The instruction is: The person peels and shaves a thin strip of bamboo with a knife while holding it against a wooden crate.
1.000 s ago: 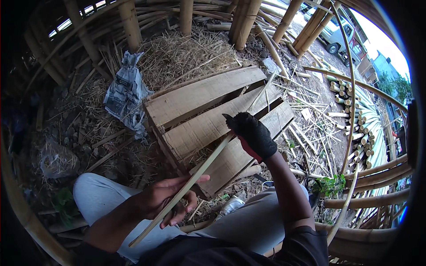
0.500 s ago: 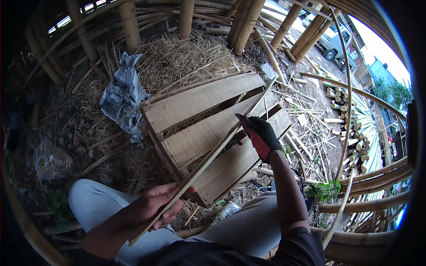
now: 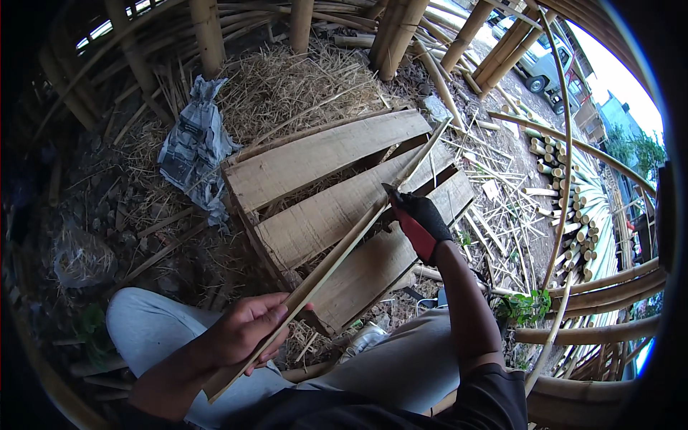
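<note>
The bare left hand (image 3: 247, 328) is turned with its knuckles up and to the left, low and left of centre, its forearm slanting in from the lower edge; the fingers are curled closed around a long, flat, tan bamboo strip (image 3: 333, 259), with the thumb laid along it. The strip slants up and to the right from its blunt lower end over the left thigh, rising across a slatted, light-brown wooden crate (image 3: 322, 161) towards the right hand. The right hand (image 3: 421, 228), in a black-fingered glove with a red section, sits above the crate's right part, its forearm reaching nearly straight up from a short black sleeve (image 3: 493, 398). Its fingers are folded in, closed on a dark, pointed blade (image 3: 390, 192) whose tip juts out to the upper left, right beside the strip; the handle is hidden by the glove. Past the blade a pale length of bamboo runs on to the crate's far right corner, though the glove and blade obscure how it joins the strip. As for writing, the crumpled grey-white printed paper (image 3: 195, 147) left of the crate carries dark blocks of print, too small and creased to read. On the silver-grey vehicle (image 3: 541, 64) at upper right, any lettering is too small to make out, and the crate's slats show only grain and stains.
</note>
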A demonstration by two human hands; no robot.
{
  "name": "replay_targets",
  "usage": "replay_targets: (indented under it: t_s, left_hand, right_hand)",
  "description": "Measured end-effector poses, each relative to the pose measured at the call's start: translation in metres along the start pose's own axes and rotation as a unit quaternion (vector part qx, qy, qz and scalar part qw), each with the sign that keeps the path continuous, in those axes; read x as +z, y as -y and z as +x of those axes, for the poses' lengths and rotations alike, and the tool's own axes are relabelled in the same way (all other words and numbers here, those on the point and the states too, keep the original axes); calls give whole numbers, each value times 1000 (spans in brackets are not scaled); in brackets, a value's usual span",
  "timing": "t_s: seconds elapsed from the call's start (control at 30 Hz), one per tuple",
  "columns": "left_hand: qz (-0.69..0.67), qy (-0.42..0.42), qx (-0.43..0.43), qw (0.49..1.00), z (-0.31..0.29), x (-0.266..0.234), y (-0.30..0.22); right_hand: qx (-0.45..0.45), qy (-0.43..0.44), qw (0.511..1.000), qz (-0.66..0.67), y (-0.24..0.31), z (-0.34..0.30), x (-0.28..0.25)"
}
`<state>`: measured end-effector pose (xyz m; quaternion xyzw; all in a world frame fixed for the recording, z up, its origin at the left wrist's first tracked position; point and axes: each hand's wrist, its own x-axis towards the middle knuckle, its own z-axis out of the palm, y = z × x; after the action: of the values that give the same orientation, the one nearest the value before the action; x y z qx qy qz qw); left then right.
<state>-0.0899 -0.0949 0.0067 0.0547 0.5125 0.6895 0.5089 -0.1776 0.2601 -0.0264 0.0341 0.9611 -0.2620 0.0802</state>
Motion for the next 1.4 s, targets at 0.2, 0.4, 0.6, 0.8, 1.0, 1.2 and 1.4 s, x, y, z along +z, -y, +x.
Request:
replay_targets:
  t_s: [0.2, 0.4, 0.6, 0.8, 1.0, 1.2, 1.4]
  left_hand:
    - [40, -13, -7, 999, 1, 1, 2]
    - [37, -16, -17, 999, 4, 0, 0]
    - [27, -5, -6, 1000, 2, -3, 5]
    - [-17, -6, -15, 1000, 3, 2, 1]
    - [-17, -12, -18, 1000, 4, 0, 0]
    - [29, -15, -8, 999, 5, -5, 3]
    - [48, -17, -3, 999, 7, -6, 0]
  right_hand:
    - [5, 16, 999, 41, -5, -5, 10]
    - [-38, 41, 996, 75, -12, -14, 21]
    - [54, 142, 949, 277, -20, -14, 10]
    - [55, 96, 940, 322, -27, -8, -10]
    - [34, -9, 983, 179, -19, 8, 6]
    - [-13, 91, 996, -3, -7, 1, -4]
    - [63, 85, 985, 140, -13, 2, 1]
